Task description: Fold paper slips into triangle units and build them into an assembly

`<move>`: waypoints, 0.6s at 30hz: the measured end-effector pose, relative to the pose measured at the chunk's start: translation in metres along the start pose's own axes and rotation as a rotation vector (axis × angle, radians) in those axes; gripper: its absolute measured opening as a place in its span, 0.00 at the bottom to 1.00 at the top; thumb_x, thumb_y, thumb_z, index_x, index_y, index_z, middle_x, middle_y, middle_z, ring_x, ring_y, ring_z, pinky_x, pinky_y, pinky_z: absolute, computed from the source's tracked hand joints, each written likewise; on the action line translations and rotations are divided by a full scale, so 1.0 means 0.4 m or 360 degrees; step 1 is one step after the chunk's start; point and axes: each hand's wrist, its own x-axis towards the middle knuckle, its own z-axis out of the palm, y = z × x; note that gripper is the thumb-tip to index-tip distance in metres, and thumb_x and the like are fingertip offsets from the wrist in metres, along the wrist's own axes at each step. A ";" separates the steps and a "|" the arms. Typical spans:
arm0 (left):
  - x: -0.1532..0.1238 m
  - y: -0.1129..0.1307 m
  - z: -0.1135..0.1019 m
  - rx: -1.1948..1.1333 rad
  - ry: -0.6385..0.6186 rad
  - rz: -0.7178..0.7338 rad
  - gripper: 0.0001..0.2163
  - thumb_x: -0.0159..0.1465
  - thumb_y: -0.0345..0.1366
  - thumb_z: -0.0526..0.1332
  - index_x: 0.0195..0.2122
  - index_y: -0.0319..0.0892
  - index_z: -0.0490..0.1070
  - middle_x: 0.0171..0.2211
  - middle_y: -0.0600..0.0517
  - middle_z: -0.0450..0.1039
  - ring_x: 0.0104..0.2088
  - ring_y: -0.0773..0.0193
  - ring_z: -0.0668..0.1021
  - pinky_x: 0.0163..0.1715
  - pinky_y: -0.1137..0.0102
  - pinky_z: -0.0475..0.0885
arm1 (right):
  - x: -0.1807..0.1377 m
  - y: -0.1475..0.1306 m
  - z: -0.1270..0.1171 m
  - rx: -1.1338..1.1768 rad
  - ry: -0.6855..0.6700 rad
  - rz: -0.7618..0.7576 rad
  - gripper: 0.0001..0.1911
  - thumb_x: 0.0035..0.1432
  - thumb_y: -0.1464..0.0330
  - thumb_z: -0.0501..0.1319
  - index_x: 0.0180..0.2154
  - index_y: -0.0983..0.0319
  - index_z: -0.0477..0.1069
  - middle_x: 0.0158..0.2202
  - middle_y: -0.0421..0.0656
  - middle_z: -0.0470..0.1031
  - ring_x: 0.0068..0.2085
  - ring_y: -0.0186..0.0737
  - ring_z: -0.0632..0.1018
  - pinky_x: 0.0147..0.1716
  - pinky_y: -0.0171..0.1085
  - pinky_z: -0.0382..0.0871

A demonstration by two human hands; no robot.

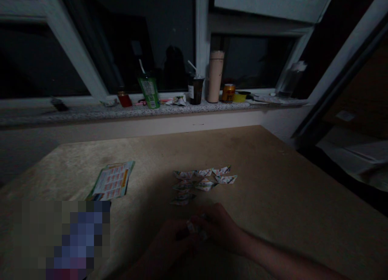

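Both my hands meet low in the dim middle of the wooden table (273, 183). My left hand (169, 241) and my right hand (218, 227) pinch a small folded piece of printed paper (196, 228) between their fingertips. Just beyond them lie several small folded paper pieces (201, 182) in rough rows on the table top. A printed leaflet (112, 182) lies flat to the left of those pieces.
A stone windowsill (91, 112) at the back carries a green carton with a straw (149, 91), a dark cup with a straw (195, 89), a tall pale flask (215, 76), a can (228, 92) and a red jar (124, 98). A blurred patch covers the lower left.
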 end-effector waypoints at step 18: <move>0.002 0.021 -0.008 -0.0195 0.0242 -0.0077 0.16 0.53 0.49 0.63 0.25 0.38 0.71 0.19 0.56 0.69 0.22 0.64 0.69 0.23 0.73 0.62 | 0.009 0.017 -0.005 -0.0229 0.0095 -0.0095 0.27 0.64 0.51 0.46 0.25 0.64 0.67 0.23 0.41 0.68 0.26 0.35 0.67 0.27 0.33 0.60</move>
